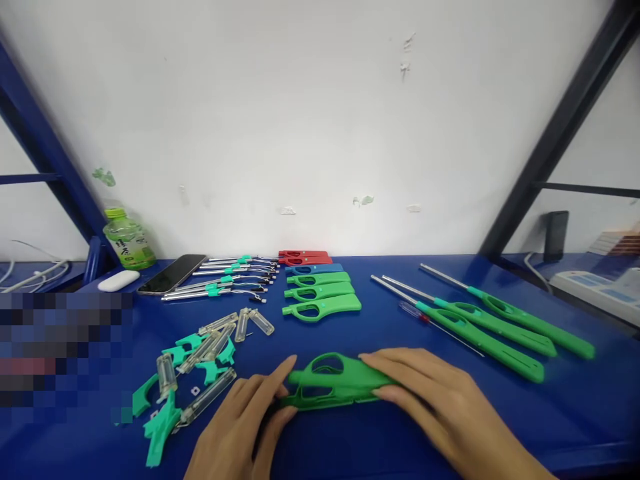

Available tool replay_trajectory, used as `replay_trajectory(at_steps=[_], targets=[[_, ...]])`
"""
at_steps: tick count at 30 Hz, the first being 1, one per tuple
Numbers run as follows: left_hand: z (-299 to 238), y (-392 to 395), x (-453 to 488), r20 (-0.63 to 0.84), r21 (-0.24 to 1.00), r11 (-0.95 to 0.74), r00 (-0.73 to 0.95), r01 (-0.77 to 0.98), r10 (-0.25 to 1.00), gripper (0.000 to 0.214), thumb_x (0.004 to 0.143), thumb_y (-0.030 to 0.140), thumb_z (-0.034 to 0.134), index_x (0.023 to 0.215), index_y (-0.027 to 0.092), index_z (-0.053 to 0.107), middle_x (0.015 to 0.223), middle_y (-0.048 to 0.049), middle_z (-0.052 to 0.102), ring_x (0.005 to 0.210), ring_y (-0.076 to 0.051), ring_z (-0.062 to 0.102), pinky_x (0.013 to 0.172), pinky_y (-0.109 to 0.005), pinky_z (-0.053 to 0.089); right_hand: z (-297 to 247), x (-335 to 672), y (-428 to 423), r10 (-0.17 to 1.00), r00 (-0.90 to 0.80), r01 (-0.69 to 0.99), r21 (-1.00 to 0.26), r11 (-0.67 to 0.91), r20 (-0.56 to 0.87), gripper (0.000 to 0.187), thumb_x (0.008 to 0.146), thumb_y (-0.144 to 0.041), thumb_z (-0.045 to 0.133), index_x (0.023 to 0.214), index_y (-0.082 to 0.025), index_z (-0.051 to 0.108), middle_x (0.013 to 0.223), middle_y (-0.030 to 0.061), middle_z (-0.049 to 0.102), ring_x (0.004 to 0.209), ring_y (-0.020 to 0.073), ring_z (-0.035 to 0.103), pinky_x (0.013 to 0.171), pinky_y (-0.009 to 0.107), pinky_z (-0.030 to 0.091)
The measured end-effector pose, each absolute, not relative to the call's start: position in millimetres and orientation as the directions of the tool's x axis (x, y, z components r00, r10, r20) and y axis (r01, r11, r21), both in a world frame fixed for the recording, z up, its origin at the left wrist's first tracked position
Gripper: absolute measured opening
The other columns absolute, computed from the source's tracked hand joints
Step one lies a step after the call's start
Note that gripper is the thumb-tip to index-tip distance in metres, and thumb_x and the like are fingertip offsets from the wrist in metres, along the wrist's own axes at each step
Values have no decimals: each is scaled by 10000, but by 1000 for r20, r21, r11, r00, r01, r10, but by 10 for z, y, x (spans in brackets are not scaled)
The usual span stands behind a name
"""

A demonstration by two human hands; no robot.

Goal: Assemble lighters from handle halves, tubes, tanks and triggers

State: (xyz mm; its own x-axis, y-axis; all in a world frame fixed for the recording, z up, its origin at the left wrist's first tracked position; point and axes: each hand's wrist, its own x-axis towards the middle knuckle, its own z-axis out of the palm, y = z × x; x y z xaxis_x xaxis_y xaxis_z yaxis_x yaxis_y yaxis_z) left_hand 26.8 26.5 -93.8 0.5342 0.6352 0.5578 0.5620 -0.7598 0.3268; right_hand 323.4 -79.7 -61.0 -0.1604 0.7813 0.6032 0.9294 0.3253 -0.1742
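Note:
Low in the middle of the head view, a green lighter casing [345, 377] with a trigger loop is held just above the blue table. Its two halves look slightly apart. My left hand [245, 417] pinches the narrow nozzle end between thumb and fingers. Around the wide handle end, my right hand [435, 400] is closed with thumb below and fingers on top. Left of my left hand lie turquoise triggers [163, 430] and clear fuel tanks [207, 397] in a loose pile. The inside of the casing is mostly hidden.
Beyond my hands lie green casings [325, 307], a blue casing [315, 269] and red casings [305, 257]. Metal lighter tubes with wires [200, 291] are left of them. Long-necked green lighters [480, 337] and a thin screwdriver [425, 319] lie right. A phone [173, 273] and bottle [129, 240] stand back left.

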Motion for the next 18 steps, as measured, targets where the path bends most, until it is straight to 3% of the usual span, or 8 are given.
replay_trajectory(at_steps=[3, 8, 12, 15, 18], targets=[[-912, 251, 266, 567, 386, -742, 494, 548, 659, 513, 1098, 372, 596, 1599, 432, 500, 1059, 49, 788, 915, -153, 803, 865, -221, 671, -606, 3463, -826, 724, -70, 959, -154, 238, 686, 284, 1136, -451, 547, 1371, -368, 682, 1274, -62, 826, 1128, 162, 814, 1011, 263, 644], [-772, 187, 357, 615, 329, -745, 467, 580, 636, 341, 1110, 385, 565, 1432, 400, 678, 1194, 20, 803, 1022, -171, 814, 860, -227, 671, -739, 3800, -785, 738, 56, 993, -112, 27, 673, 447, 1115, -610, 474, 1266, -306, 764, 1232, 30, 844, 1103, 323, 829, 915, 516, 706], [-356, 216, 459, 676, 217, -755, 463, 618, 573, 356, 1133, 366, 456, 1242, 324, 792, 1130, -21, 832, 976, -219, 826, 801, -306, 685, -781, 3726, -779, 740, 18, 990, -118, 83, 672, 421, 1114, -590, 484, 1282, -343, 781, 1312, 36, 813, 1226, 320, 780, 1037, 564, 661], [178, 395, 449, 603, 159, -755, 543, 636, 584, 390, 1097, 336, 446, 1191, 311, 823, 1077, -32, 856, 1009, -273, 826, 823, -369, 669, -743, 3515, -805, 798, -68, 980, -111, 167, 598, 385, 1112, -523, 541, 1432, -387, 709, 1475, 19, 733, 1358, 287, 710, 1132, 518, 615], [677, 761, 342, 412, 48, -720, 643, 692, 646, 377, 1064, 333, 465, 1185, 283, 819, 1108, -51, 852, 972, -289, 805, 862, -407, 629, -739, 3341, -814, 853, -186, 963, -81, 256, 487, 455, 1098, -503, 589, 1539, -400, 627, 1597, 19, 640, 1463, 302, 627, 1184, 508, 572]])
